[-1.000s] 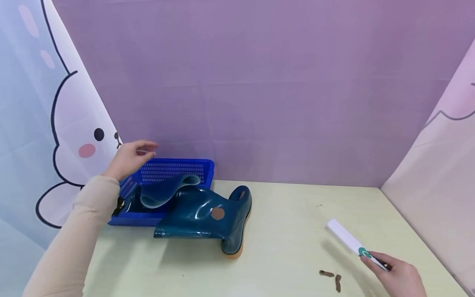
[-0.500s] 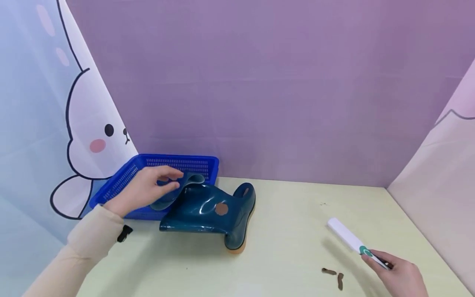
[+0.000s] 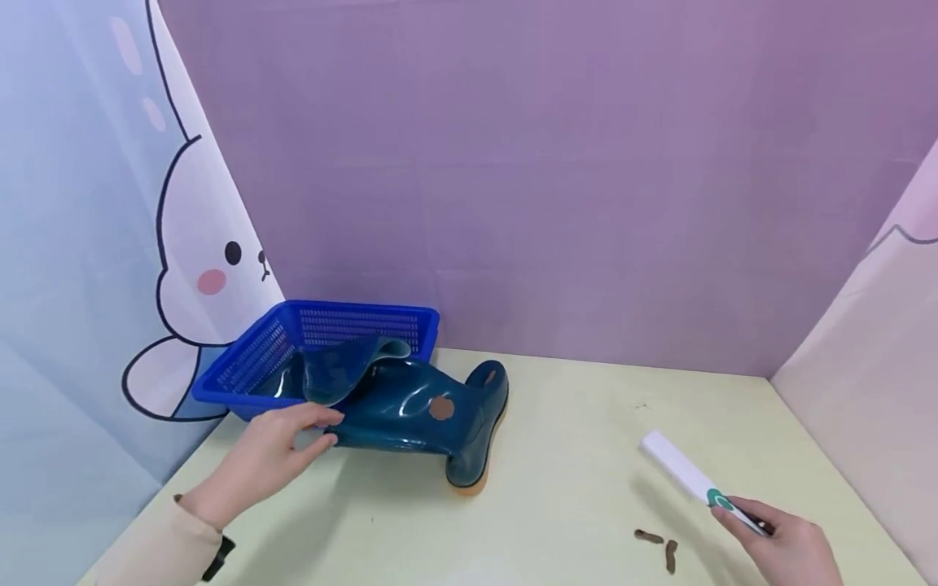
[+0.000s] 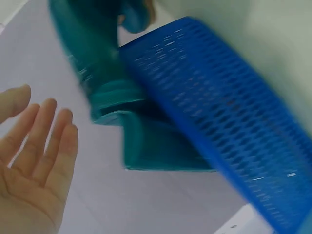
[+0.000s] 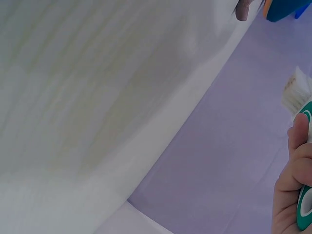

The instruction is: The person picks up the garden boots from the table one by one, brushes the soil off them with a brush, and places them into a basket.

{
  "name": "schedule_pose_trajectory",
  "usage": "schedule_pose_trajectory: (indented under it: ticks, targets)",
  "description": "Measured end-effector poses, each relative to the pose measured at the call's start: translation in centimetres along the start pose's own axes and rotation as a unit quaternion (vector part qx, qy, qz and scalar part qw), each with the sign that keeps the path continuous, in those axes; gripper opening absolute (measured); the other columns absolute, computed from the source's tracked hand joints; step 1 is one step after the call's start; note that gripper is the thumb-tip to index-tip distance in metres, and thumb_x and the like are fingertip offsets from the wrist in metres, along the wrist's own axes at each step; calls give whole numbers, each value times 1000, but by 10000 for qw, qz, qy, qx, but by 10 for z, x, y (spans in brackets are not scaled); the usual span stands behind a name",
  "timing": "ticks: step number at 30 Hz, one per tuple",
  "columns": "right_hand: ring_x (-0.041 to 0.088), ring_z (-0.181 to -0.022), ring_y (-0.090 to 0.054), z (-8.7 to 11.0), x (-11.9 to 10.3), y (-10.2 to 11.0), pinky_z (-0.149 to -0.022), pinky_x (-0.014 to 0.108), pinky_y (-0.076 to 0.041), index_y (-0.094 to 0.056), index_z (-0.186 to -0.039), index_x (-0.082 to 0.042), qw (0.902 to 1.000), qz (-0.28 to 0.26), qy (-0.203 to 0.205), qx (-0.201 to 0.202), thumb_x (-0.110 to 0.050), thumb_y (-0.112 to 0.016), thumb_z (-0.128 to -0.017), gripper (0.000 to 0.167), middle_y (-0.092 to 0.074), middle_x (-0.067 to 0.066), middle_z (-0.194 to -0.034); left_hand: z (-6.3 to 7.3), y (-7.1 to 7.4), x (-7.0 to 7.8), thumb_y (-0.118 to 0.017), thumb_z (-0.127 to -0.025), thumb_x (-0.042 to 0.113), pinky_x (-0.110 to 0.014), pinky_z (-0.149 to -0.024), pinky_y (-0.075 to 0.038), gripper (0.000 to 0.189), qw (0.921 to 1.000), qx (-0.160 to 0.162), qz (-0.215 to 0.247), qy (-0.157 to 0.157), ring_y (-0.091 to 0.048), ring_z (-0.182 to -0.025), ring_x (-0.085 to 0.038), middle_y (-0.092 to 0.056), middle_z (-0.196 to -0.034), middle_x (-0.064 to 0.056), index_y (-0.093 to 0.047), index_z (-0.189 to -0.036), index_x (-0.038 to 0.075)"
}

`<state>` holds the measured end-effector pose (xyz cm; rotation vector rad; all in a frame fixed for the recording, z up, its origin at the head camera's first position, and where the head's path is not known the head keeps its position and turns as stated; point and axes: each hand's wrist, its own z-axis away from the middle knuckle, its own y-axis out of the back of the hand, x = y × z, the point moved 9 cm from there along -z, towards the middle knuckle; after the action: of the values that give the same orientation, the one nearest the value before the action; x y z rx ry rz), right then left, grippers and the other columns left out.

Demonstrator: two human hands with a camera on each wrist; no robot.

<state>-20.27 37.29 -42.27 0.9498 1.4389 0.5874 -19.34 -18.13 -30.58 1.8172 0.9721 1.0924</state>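
Loosely spread, with thumb and fingertips parted, the left hand (image 3: 267,452) reaches in from the lower left of the head view and has hold of nothing. Its fingertips overlap the open end of a dark teal boot (image 3: 410,419) there, but the left wrist view shows a gap between hand and boot. Behind the hand, at the lower left, come a beige sleeve (image 3: 157,541) and a black strap (image 3: 218,557). At the lower right of the head view, the right hand (image 3: 795,541) grips a white brush (image 3: 677,465) with a green-marked handle, pointing toward the upper left; its pale bristles show at the right edge of the right wrist view. The boot lies just left of centre, shaft toward the left and sole toward the right, with a brown patch (image 3: 441,408) on it. Its shaft overlaps the near side of a blue basket (image 3: 366,307), where a second boot (image 3: 333,370) lies partly inside, its top folded. Two brown pieces (image 3: 648,536) sit low on the pale table (image 3: 572,456), left of the right hand. Purple cloth (image 3: 513,163) fills the upper part of the frame.
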Motion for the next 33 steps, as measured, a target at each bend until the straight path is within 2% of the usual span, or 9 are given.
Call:
schedule_pose_trajectory:
  ticks: [3, 5, 9, 13, 18, 23, 26, 30, 33]
  targets:
    - [1, -56, -37, 3, -2, -1, -52, 19, -29, -69, -106, -7, 9999, -15, 104, 65, -46, -64, -81, 47, -62, 0, -69, 10, -5, -13, -69, -81, 15, -36, -70, -54, 26, 9995, 184, -99, 235, -64, -94, -24, -66, -105, -4, -66, -107, 12]
    - [1, -58, -38, 1, -2, 1, -53, 19, -29, -69, -107, -7, 9999, -6, 136, 81, -46, -64, -81, 47, -64, 1, -73, 10, -11, -20, -69, -81, 16, -39, -72, -54, 30, 9990, 276, -163, 299, -63, -97, -27, -65, -109, -7, -65, -110, 10]
    - [2, -58, -39, -1, 0, 1, -53, 19, -29, -68, -109, -7, 10000, 45, 56, -63, -48, -63, -82, 49, -65, 2, -76, 11, -30, -33, -70, -80, 19, -46, -84, -49, 46, 9986, 141, -156, 478, -57, -109, -33, -59, -122, -13, -57, -122, 8]
    - [4, -54, -36, -1, 0, -2, -51, 20, -27, -68, -110, -7, 9999, 60, -17, -117, -49, -62, -82, 51, -58, -2, -65, 10, -44, -39, -73, -77, 18, -50, -91, -45, 56, 9985, 72, 79, 533, -52, -116, -34, -53, -130, -13, -52, -129, 9]
    - [6, -50, -32, -1, -4, -4, -49, 22, -25, -68, -109, -7, 10000, 28, 56, 3, -48, -63, -82, 50, -45, -4, -56, 6, -46, -43, -72, -78, 13, -47, -87, -48, 49, 9966, 435, 542, 444, -55, -113, -32, -57, -127, -11, -56, -125, 14]
    - [6, -51, -32, -1, -7, -5, -50, 21, -25, -68, -109, -7, 9999, 42, 165, 0, -47, -63, -82, 48, -45, -3, -57, 4, -36, -35, -72, -76, 8, -29, -70, -55, 38, 9853, 1250, 1142, 237, -63, -99, -24, -65, -112, -7, -64, -113, 15]
    - [4, -54, -35, -2, -10, -5, -52, 20, -26, -69, -108, -8, 9997, 33, 231, -17, -47, -63, -82, 47, -54, -2, -63, -2, -28, -22, -71, -75, 4, -19, -70, -53, 34, 9731, 1682, 1574, -9, -63, -97, -11, -67, -108, -5, -66, -108, 11]
    - [-3, -61, -41, -5, -15, -3, -53, 19, -32, -70, -106, -10, 9995, -48, 320, 9, -46, -64, -81, 45, -69, 9, -83, -17, -22, -8, -70, -78, 5, -16, -72, -51, 29, 9574, 1923, 2154, -59, -61, -93, -1, -67, -107, -4, -67, -106, 8]
    - [-8, -65, -44, -7, -18, -3, -54, 19, -36, -70, -106, -11, 9993, -137, 340, 9, -46, -64, -81, 44, -70, 14, -93, -30, -16, 3, -68, -79, 7, -15, -64, -50, 25, 9527, 2001, 2281, -162, -62, -83, -2, -69, -101, -4, -68, -104, 9]
